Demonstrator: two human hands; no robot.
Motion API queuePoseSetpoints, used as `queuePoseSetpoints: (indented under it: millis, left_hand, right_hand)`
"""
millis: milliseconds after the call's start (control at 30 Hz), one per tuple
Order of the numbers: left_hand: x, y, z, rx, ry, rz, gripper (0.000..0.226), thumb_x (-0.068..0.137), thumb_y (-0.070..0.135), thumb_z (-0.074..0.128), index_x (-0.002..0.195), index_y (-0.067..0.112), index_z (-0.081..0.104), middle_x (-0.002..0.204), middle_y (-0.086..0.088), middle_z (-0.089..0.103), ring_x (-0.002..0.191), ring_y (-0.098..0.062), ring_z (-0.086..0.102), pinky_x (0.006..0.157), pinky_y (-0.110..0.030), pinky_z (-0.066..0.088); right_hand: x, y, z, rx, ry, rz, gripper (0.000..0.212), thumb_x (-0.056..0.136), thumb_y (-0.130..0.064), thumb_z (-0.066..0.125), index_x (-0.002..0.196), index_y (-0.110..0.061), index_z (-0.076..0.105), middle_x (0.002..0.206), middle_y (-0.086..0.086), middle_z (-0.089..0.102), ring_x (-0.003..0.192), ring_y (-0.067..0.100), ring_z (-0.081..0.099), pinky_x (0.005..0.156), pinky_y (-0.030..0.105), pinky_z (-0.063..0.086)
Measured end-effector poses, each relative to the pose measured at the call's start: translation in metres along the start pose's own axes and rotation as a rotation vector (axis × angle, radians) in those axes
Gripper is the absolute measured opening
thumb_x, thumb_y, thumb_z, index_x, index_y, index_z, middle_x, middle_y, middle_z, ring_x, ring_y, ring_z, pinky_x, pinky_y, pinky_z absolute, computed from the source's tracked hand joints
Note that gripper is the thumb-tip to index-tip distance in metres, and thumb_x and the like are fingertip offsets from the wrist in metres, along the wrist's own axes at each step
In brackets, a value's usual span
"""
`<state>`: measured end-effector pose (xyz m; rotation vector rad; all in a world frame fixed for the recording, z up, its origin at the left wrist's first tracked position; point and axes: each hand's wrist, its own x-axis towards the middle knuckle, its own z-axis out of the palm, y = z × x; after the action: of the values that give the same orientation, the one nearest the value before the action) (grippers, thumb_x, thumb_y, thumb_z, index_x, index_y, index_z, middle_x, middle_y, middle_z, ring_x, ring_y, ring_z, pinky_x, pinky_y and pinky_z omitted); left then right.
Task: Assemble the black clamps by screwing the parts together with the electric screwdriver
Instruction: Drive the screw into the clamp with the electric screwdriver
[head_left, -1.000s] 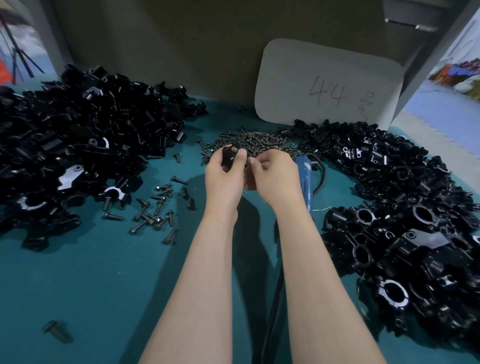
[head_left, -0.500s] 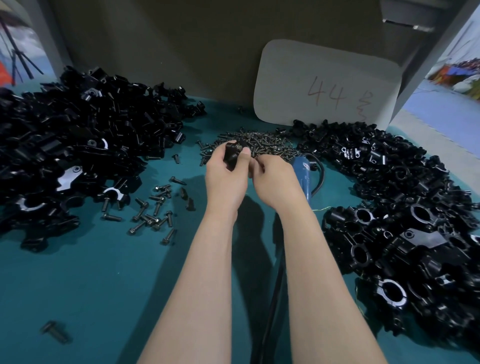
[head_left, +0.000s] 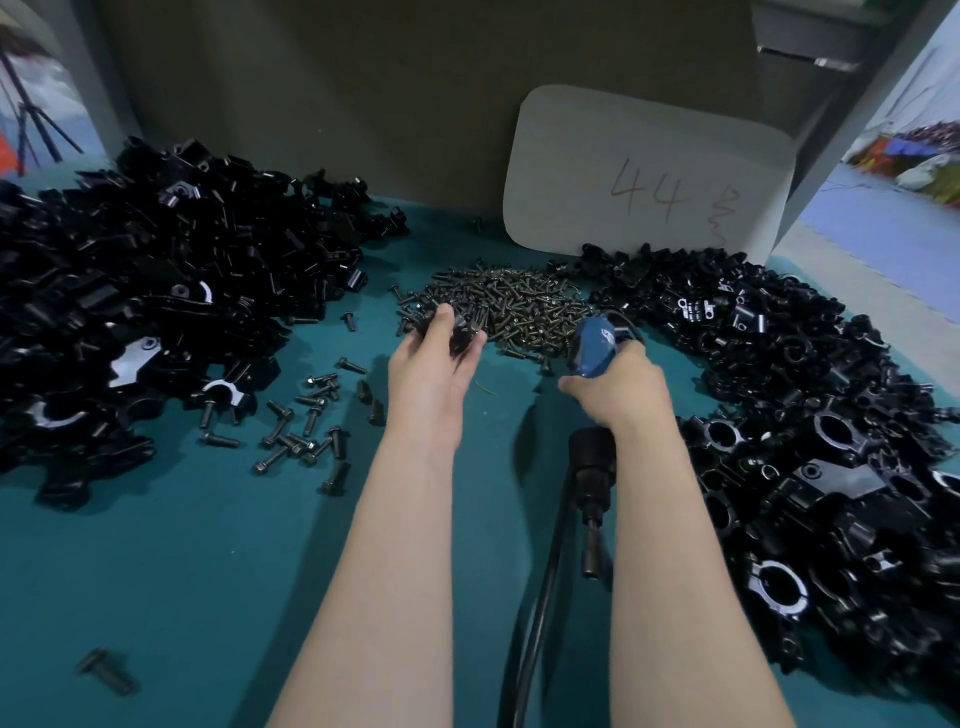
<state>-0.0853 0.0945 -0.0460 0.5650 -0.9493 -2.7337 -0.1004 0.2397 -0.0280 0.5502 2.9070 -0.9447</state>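
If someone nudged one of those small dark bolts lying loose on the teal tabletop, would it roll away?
Probably: the small dark bolts have round shanks, so they'd likely roll, curving around their wider heads. They look metal, so stiff and dense.

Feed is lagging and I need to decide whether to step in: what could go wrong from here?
1. The left hand holds the clamp part only in its fingertips at the edge of the screw pile; it might slip in and get lost there.
2. The right hand grips the electric screwdriver with its bit toward the person; swinging it round could catch the cable running between the forearms.
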Motion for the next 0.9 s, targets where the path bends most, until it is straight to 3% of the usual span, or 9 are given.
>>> queuePoseSetpoints:
  millis: [67,167,300,367,533,633,700,767,900]
  left_hand:
    - [0.000,0.000,0.000,-0.001,0.009,-0.019,0.011,0.096,0.013,0.059,0.093,0.002,0.059,0.112,-0.017,0.058,0.095,-0.025,0.063,0.083,-0.027,0.058]
    - [0.000,0.002,-0.002,0.003,0.021,-0.021,0.008,0.095,0.009,0.059,0.091,0.003,0.057,0.109,-0.016,0.057,0.092,-0.024,0.064,0.079,-0.024,0.058]
    - [-0.001,0.003,-0.004,0.060,0.047,-0.021,0.007,0.095,0.008,0.059,0.089,0.007,0.056,0.108,-0.015,0.060,0.082,-0.019,0.066,0.080,-0.024,0.057]
    - [0.001,0.003,-0.005,0.088,0.059,-0.021,0.007,0.095,0.008,0.059,0.089,0.009,0.054,0.110,-0.016,0.061,0.081,-0.019,0.066,0.081,-0.025,0.056]
    - [0.003,0.004,-0.006,0.131,0.103,-0.038,0.009,0.092,0.008,0.061,0.089,0.010,0.052,0.108,-0.015,0.061,0.080,-0.020,0.065,0.094,-0.036,0.053]
    - [0.004,0.005,-0.007,0.166,0.121,-0.004,0.012,0.094,0.010,0.059,0.085,0.012,0.052,0.096,-0.010,0.061,0.080,-0.018,0.064,0.064,-0.023,0.050]
    - [0.004,0.006,-0.007,0.153,0.131,0.005,0.011,0.094,0.010,0.060,0.086,0.014,0.054,0.097,-0.005,0.060,0.083,-0.018,0.065,0.056,-0.018,0.047]
    - [0.004,0.005,-0.007,0.161,0.140,0.018,0.010,0.094,0.011,0.061,0.085,0.014,0.057,0.098,-0.005,0.061,0.080,-0.016,0.062,0.065,-0.018,0.053]
    - [0.003,0.002,-0.007,0.308,0.161,0.085,0.013,0.093,0.012,0.062,0.081,0.016,0.060,0.087,-0.002,0.060,0.075,-0.014,0.057,0.075,-0.021,0.052]
  right_hand:
    - [0.003,0.005,-0.004,0.073,0.022,-0.037,0.045,0.086,-0.029,0.068,0.119,-0.003,0.052,0.111,0.015,0.059,0.090,0.029,0.056,0.070,0.031,0.044]
    - [0.001,0.006,-0.013,0.485,0.036,-0.073,0.022,0.086,-0.025,0.068,0.097,-0.007,0.061,0.101,0.013,0.067,0.084,0.023,0.062,0.072,0.032,0.051]
    - [-0.008,-0.007,-0.031,1.356,-0.081,0.078,0.025,0.087,-0.030,0.068,0.095,-0.009,0.056,0.102,0.014,0.067,0.085,0.023,0.070,0.081,0.037,0.058]
    - [-0.008,-0.009,-0.037,1.578,-0.125,0.118,0.028,0.087,-0.028,0.067,0.094,-0.004,0.055,0.106,0.020,0.066,0.087,0.027,0.070,0.080,0.041,0.058]
    - [-0.008,-0.012,-0.031,1.703,-0.182,0.148,0.016,0.092,-0.012,0.061,0.101,-0.004,0.051,0.108,0.017,0.057,0.095,0.032,0.064,0.076,0.048,0.055]
    - [-0.003,-0.013,-0.027,1.741,-0.080,0.172,0.013,0.091,-0.010,0.063,0.099,-0.007,0.053,0.107,0.012,0.057,0.095,0.028,0.062,0.089,0.048,0.052]
    - [-0.002,-0.012,-0.026,1.751,-0.010,0.135,0.022,0.089,-0.021,0.067,0.102,-0.009,0.055,0.113,0.010,0.059,0.103,0.026,0.062,0.096,0.048,0.049]
    - [-0.004,-0.011,-0.026,1.780,0.033,0.106,0.033,0.087,-0.035,0.068,0.104,-0.011,0.054,0.115,0.009,0.059,0.106,0.026,0.063,0.096,0.048,0.050]
    - [-0.002,-0.012,-0.023,1.792,0.122,0.133,0.029,0.089,-0.040,0.064,0.096,-0.014,0.052,0.112,0.005,0.059,0.104,0.023,0.063,0.096,0.047,0.050]
